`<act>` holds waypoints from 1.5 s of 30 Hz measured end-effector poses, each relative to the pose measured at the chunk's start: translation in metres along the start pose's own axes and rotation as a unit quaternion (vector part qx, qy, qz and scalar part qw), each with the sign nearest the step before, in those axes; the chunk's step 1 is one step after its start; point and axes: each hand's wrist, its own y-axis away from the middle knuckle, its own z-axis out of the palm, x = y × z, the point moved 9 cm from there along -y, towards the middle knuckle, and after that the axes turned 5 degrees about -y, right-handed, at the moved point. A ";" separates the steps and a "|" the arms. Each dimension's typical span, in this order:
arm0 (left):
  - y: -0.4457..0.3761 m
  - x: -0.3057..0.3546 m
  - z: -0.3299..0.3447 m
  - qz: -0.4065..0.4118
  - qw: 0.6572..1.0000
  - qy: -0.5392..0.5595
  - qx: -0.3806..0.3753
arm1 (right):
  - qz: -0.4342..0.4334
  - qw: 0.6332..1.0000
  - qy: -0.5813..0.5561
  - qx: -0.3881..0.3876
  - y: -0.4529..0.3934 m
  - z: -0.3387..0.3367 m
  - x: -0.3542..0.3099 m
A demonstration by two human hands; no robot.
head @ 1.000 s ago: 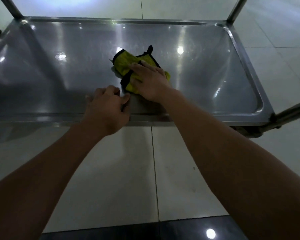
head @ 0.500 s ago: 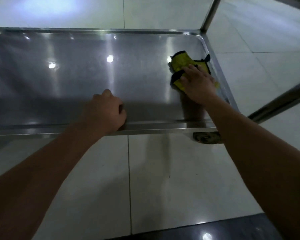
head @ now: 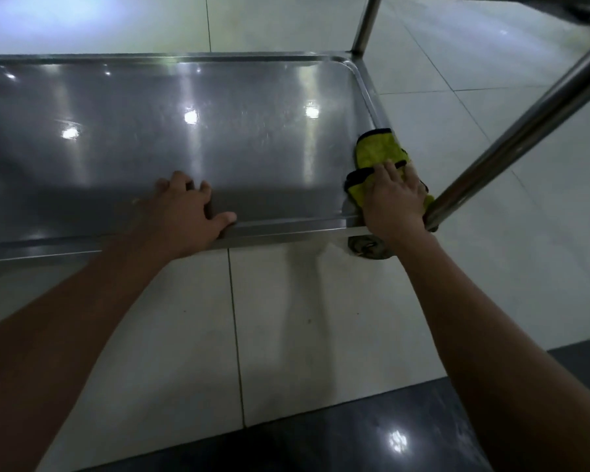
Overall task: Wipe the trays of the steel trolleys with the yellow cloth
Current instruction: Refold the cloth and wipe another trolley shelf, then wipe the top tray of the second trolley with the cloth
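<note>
We see steel tray (head: 191, 144) over tiled floor (head: 314, 318); cloth (head: 377, 155) lies in its near right corner.

Both bare forearms reach forward and down. The left hand (head: 188, 212) rests palm down, fingers loosely spread, thumb hooked outward. The right hand (head: 394, 199) presses flat, fingers straight and together

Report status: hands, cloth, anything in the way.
Right hand flat, pressing yellow cloth into steel tray's near right corner. Left hand braced on near rim. Steel trolley post tight beside right hand.
</note>
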 end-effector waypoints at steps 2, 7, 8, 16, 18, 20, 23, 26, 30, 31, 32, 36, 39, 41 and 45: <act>0.002 -0.002 0.001 0.003 1.000 0.003 0.006 | -0.007 1.000 0.012 0.001 0.014 -0.001 -0.006; 0.006 -0.006 0.007 0.008 1.000 -0.010 0.005 | -0.042 0.995 -0.052 0.077 0.077 0.006 -0.035; 0.007 -0.005 0.007 0.012 1.000 -0.008 0.006 | -0.059 0.993 -0.055 0.084 0.088 0.011 -0.044; 0.035 -0.008 0.008 0.047 0.989 0.121 0.068 | -0.133 0.986 -0.066 0.074 0.101 0.036 -0.109; 0.038 -0.010 0.004 0.064 0.983 0.157 0.072 | -0.161 0.983 -0.065 0.060 0.107 0.041 -0.134; 0.042 -0.012 0.001 0.093 0.977 0.183 0.053 | -0.201 0.977 -0.061 0.043 0.115 0.048 -0.164; 0.052 -0.022 -0.004 0.110 0.973 0.200 0.037 | -0.256 0.966 -0.042 0.012 0.128 0.061 -0.207; 0.061 -0.043 -0.004 0.083 0.969 0.224 0.055 | -0.295 0.955 -0.025 -0.007 0.140 0.067 -0.236; 0.086 -0.081 -0.010 0.066 0.965 0.200 0.156 | -0.332 0.943 0.000 -0.003 0.149 0.068 -0.257; 0.093 -0.092 -0.014 0.066 0.963 0.190 0.177 | -0.341 0.940 0.011 0.002 0.150 0.067 -0.262; 0.099 -0.103 -0.016 0.063 0.965 0.178 0.181 | -0.348 0.937 0.022 0.009 0.151 0.066 -0.267; 0.122 -0.148 -0.025 0.017 0.981 0.125 0.148 | -0.371 0.928 0.025 0.027 0.158 0.066 -0.297; 0.149 -0.174 -0.032 0.003 0.985 0.100 0.142 | -0.385 0.922 0.018 0.032 0.169 0.071 -0.322; 0.164 -0.194 -0.029 -0.010 0.987 0.073 0.143 | -0.397 0.917 -0.020 0.023 0.177 0.071 -0.337; 0.192 -0.234 -0.011 -0.071 0.993 0.056 0.078 | -0.357 0.923 -0.129 -0.062 0.192 0.070 -0.364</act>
